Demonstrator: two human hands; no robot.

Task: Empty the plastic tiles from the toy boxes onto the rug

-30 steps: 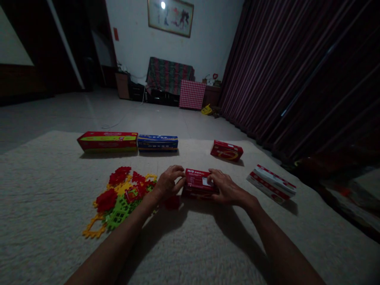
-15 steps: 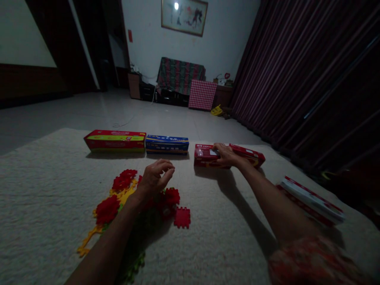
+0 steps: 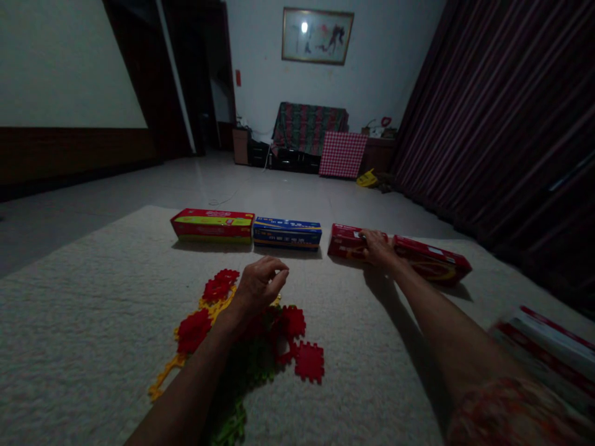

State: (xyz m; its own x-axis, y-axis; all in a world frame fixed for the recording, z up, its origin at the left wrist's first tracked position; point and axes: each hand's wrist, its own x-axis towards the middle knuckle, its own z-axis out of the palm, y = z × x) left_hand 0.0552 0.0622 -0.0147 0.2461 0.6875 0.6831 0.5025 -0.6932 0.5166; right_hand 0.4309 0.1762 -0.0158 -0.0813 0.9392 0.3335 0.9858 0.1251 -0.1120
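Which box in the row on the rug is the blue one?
The blue box, second from the left, the only blue one, between the red-and-yellow box and the red box by the right hand.

Nothing legible at this resolution. Blue box [image 3: 287, 233]: row of Chinese-looking characters along its long side, too small to read. Red-and-yellow box [image 3: 212, 226]: small print along the top edge and on a yellow-green band, unreadable. Left red box [image 3: 349, 240]: some small pale print, can't make it out. Right red box [image 3: 434, 260]: white patch near the top edge, no readable text. White-and-red box [image 3: 546, 353]: motion-blurred, text can't be told. Framed picture [image 3: 317, 36]: dark marks, can't tell if any are writing. Red tag [image 3: 238, 77] on the wall: nothing readable.
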